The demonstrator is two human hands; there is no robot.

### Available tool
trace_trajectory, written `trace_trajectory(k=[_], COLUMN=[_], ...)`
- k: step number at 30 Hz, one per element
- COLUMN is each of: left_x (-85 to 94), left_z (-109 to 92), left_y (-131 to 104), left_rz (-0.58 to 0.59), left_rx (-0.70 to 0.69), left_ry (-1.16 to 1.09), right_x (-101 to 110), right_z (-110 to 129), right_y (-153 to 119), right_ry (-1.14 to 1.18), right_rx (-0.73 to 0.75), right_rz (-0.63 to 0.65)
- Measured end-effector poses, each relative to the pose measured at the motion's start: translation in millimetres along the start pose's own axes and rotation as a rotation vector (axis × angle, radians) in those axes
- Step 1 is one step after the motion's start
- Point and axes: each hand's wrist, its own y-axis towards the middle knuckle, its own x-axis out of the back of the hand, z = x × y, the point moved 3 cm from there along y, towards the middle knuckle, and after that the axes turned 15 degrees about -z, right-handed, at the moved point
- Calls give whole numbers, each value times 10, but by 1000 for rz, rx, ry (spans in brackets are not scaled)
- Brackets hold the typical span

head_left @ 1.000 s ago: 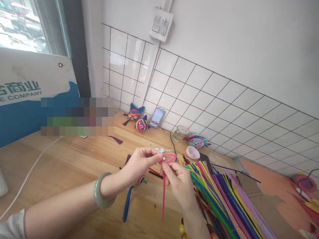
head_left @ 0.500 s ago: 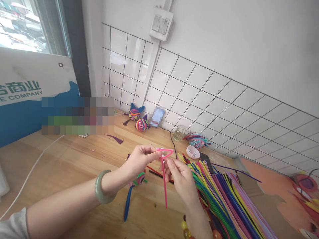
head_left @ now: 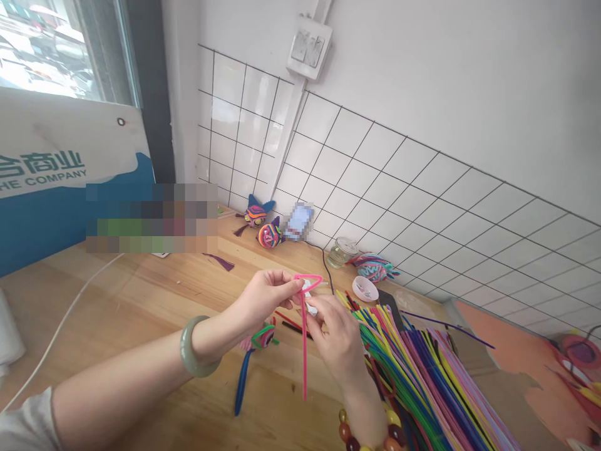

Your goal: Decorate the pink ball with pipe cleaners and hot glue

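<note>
My left hand [head_left: 270, 297], a green bangle on its wrist, pinches a pink pipe cleaner [head_left: 305, 369]. The pipe cleaner is bent into a narrow loop at the top, and its long straight end hangs down. Close below the loop, my right hand [head_left: 333, 332] has its fingers closed at the pipe cleaner; its fingertips are partly hidden. A small white piece [head_left: 307, 288] shows behind the loop, and I cannot tell whether a hand touches it. Under my left wrist lies a colourful pipe-cleaner figure [head_left: 263, 337] with a blue tail [head_left: 242, 382], partly covered.
A large bundle of coloured pipe cleaners [head_left: 422, 369] lies to the right. Toward the wall are two striped fish-like figures [head_left: 270, 235], a phone [head_left: 299, 220], a glass jar [head_left: 342, 252], a small pink dish [head_left: 365, 289] and another figure [head_left: 375, 267]. A white cable [head_left: 61, 319] crosses the left side.
My right hand has turned and shifted slightly, its fingers now lower beside the hanging end. The pink loop has tilted a little and the straight end hangs more upright. The view has shifted slightly.
</note>
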Motion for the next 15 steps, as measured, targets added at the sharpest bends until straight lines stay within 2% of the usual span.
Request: trace_trajectory(k=[2, 4, 15], left_x=[-2, -3, -3], left_z=[19, 36, 14], left_y=[6, 9, 6], left_rz=[16, 17, -9], left_rx=[4, 6, -68], left_ry=[-1, 5, 82], right_x=[4, 8, 28], right_z=[35, 49, 80], right_y=[-6, -17, -32], right_ry=[-64, -114, -268], right_rx=[131, 200, 366], right_rz=[-8, -8, -26])
